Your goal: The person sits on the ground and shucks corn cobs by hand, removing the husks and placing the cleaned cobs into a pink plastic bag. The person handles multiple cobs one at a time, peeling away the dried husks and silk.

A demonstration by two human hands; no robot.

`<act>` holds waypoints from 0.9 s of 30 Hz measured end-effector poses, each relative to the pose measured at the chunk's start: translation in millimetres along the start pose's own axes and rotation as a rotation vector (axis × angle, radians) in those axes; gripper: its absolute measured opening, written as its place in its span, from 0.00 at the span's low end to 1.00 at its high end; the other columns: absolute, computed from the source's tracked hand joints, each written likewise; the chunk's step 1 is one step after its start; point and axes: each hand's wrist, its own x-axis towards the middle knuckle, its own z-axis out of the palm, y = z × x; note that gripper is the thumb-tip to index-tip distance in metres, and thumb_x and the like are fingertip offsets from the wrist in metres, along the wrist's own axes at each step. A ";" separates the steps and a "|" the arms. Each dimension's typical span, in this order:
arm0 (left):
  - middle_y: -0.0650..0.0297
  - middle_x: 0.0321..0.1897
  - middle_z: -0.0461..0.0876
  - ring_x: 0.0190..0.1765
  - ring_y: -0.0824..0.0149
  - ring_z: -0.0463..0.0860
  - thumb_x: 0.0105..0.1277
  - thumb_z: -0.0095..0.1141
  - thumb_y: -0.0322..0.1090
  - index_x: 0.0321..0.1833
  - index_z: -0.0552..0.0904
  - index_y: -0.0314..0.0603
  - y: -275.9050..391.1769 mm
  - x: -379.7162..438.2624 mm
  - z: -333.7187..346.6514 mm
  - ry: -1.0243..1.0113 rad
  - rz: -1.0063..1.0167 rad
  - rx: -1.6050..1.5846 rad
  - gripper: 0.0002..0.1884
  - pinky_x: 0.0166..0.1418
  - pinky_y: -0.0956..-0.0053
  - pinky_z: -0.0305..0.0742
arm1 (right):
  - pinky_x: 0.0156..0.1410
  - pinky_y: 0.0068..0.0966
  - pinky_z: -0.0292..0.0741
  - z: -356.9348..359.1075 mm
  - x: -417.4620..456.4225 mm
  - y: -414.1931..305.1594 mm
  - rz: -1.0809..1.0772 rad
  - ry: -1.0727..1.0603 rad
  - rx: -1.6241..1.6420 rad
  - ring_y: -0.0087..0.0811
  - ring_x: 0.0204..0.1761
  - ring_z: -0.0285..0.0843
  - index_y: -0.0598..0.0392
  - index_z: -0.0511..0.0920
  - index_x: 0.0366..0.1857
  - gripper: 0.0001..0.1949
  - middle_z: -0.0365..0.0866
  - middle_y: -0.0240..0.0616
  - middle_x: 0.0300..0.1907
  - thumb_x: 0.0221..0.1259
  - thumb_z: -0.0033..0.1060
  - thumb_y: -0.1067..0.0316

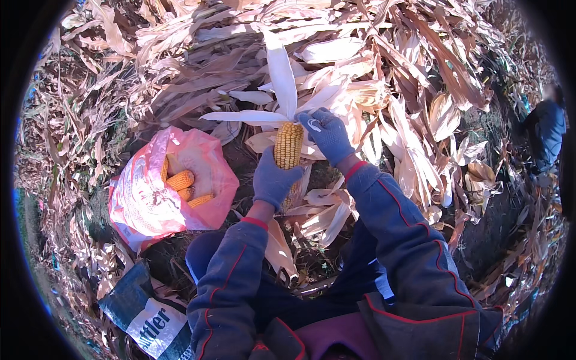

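My left hand (274, 179), in a grey-blue knit glove, grips a yellow corn cob (288, 145) by its lower part. Pale corn husk leaves (281, 74) are peeled back from the cob's far end, one pointing away from me and one out to the left. At that end my right hand (327, 135), gloved alike, has its fingers closed at the base of the husk; what exactly they pinch is hidden. To the left stands a pink and white woven sack (211, 180), its mouth wide, with several husked orange cobs (181, 180) inside.
Dry corn stalks and leaves (216, 67) lie heaped across the ground ahead. Loose husks (416, 153) are piled at the right and between my legs. A dark printed bag (155, 324) lies at the lower left. Another person (546, 130) is at the far right edge.
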 end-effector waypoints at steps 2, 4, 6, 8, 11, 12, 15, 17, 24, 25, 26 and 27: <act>0.55 0.40 0.80 0.42 0.61 0.81 0.40 0.68 0.42 0.51 0.72 0.37 2.3 -1.6 0.8 -0.036 0.015 -0.020 0.33 0.48 0.69 0.74 | 0.26 0.14 0.68 -1.3 -0.6 -2.8 0.112 -0.018 0.150 0.15 0.21 0.69 0.55 0.81 0.37 0.10 0.77 0.29 0.26 0.62 0.56 0.61; 0.60 0.39 0.80 0.41 0.70 0.79 0.41 0.68 0.37 0.51 0.72 0.35 7.8 -4.4 -1.6 -0.078 0.036 -0.024 0.32 0.47 0.74 0.74 | 0.24 0.15 0.67 -5.1 -2.4 -14.5 0.355 -0.077 0.452 0.17 0.18 0.68 0.56 0.81 0.33 0.10 0.77 0.29 0.23 0.63 0.55 0.61; 0.58 0.40 0.80 0.42 0.67 0.80 0.41 0.68 0.38 0.51 0.72 0.36 4.0 -2.9 -3.1 -0.133 0.069 0.007 0.31 0.47 0.72 0.74 | 0.23 0.15 0.66 -8.3 -3.2 -22.3 0.416 -0.108 0.496 0.17 0.17 0.68 0.56 0.80 0.28 0.11 0.75 0.29 0.21 0.63 0.55 0.61; 0.55 0.41 0.79 0.42 0.62 0.80 0.42 0.67 0.40 0.51 0.72 0.38 5.2 -4.7 -5.5 -0.153 0.113 0.137 0.32 0.47 0.69 0.74 | 0.22 0.16 0.65 -8.9 -2.3 -30.6 0.467 -0.113 0.539 0.17 0.16 0.67 0.55 0.78 0.24 0.13 0.74 0.29 0.18 0.63 0.54 0.60; 0.52 0.41 0.77 0.43 0.54 0.80 0.43 0.67 0.44 0.52 0.70 0.40 20.7 -6.4 -5.4 -0.120 0.173 0.448 0.32 0.46 0.63 0.75 | 0.21 0.15 0.62 -18.8 2.5 -2.1 0.468 -0.039 0.391 0.18 0.15 0.66 0.55 0.76 0.17 0.16 0.73 0.30 0.16 0.58 0.60 0.56; 0.52 0.42 0.76 0.43 0.52 0.80 0.44 0.66 0.45 0.52 0.69 0.40 17.4 -4.4 -5.8 -0.093 0.163 0.537 0.33 0.46 0.61 0.75 | 0.28 0.24 0.71 -14.0 2.9 1.2 0.500 -0.069 0.151 0.30 0.20 0.75 0.57 0.78 0.19 0.18 0.79 0.39 0.21 0.57 0.57 0.52; 0.50 0.43 0.74 0.45 0.49 0.79 0.43 0.66 0.45 0.54 0.67 0.42 21.0 -1.9 -14.4 -0.005 0.103 0.669 0.34 0.46 0.59 0.75 | 0.40 0.35 0.75 -1.1 -7.7 4.5 0.183 -0.246 -0.526 0.42 0.31 0.81 0.58 0.81 0.25 0.21 0.82 0.46 0.29 0.58 0.52 0.47; 0.50 0.43 0.74 0.45 0.48 0.78 0.43 0.66 0.44 0.54 0.67 0.43 21.8 -1.6 -21.8 0.030 0.061 0.695 0.35 0.46 0.58 0.75 | 0.50 0.40 0.73 -10.3 -0.3 -3.1 0.319 -0.355 -0.722 0.48 0.42 0.79 0.55 0.82 0.33 0.22 0.82 0.49 0.36 0.57 0.50 0.44; 0.53 0.39 0.74 0.40 0.53 0.80 0.48 0.64 0.47 0.53 0.67 0.40 22.3 -1.4 -19.2 0.026 0.146 0.847 0.32 0.41 0.62 0.75 | 0.51 0.34 0.74 -26.9 0.1 -5.4 0.108 -0.039 -0.619 0.42 0.46 0.79 0.53 0.78 0.44 0.19 0.80 0.43 0.43 0.50 0.64 0.55; 0.55 0.37 0.74 0.37 0.56 0.80 0.49 0.63 0.48 0.52 0.68 0.40 21.6 -4.0 -17.8 0.044 0.203 0.878 0.30 0.39 0.63 0.75 | 0.50 0.32 0.74 -16.8 -1.4 -8.1 0.099 -0.048 -0.510 0.41 0.45 0.79 0.54 0.78 0.44 0.20 0.80 0.43 0.43 0.50 0.64 0.55; 0.56 0.37 0.74 0.37 0.57 0.80 0.49 0.63 0.46 0.51 0.68 0.40 18.8 -6.6 -14.9 0.057 0.242 0.902 0.29 0.39 0.64 0.75 | 0.50 0.30 0.74 -5.8 -3.1 -11.3 0.090 -0.056 -0.400 0.40 0.45 0.79 0.54 0.78 0.45 0.20 0.80 0.43 0.42 0.50 0.65 0.55; 0.57 0.36 0.74 0.36 0.57 0.80 0.48 0.62 0.44 0.51 0.68 0.40 16.8 -7.0 -10.7 0.072 0.290 0.924 0.28 0.39 0.64 0.74 | 0.50 0.29 0.74 1.7 -2.8 -15.6 0.077 -0.057 -0.293 0.39 0.45 0.79 0.54 0.78 0.45 0.20 0.80 0.43 0.42 0.50 0.66 0.55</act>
